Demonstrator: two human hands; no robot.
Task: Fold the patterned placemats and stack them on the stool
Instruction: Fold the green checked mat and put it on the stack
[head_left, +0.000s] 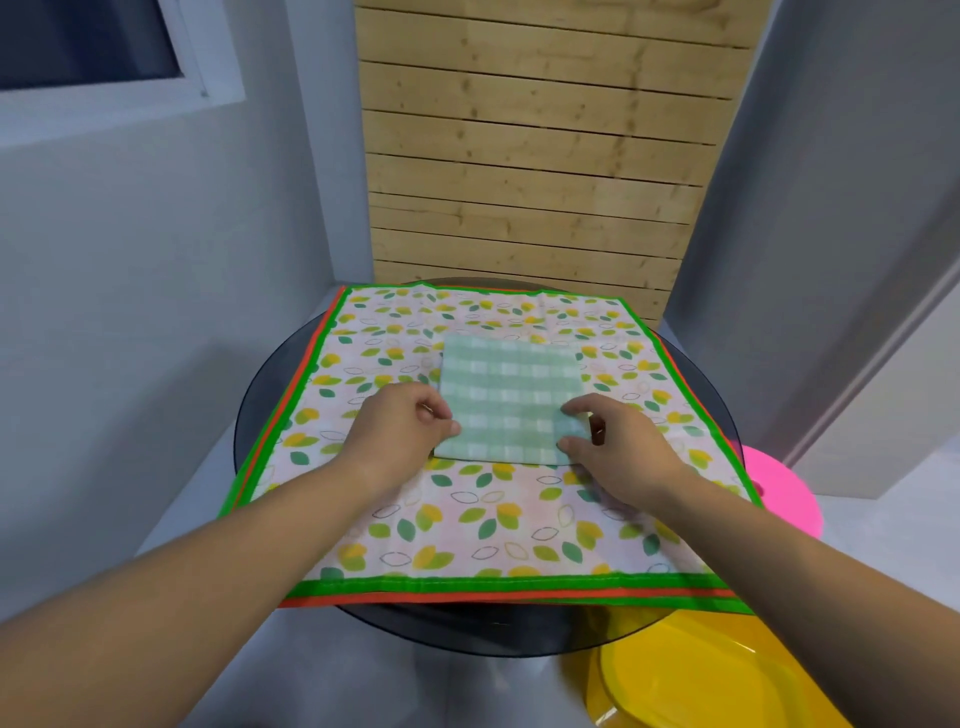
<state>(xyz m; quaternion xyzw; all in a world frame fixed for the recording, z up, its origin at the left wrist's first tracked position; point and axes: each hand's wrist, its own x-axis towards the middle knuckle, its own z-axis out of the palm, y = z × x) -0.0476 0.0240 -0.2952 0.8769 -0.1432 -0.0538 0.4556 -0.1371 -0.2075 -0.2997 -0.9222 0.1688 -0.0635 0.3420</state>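
On the leaf-print placemat (467, 525) spread over the round glass table (270, 395) lies a folded green-checked placemat (509, 395); the left hand (400, 423) pinches its near-left edge, the right hand (623, 447) its near-right corner. Folding looks done (or nearly); next, lift it level across to the pink stool (779, 499) without unfolding.

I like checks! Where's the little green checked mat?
Head view, centre: the green checked mat lies on the leaf-patterned placemat, between the left hand and right hand holding its near corners.
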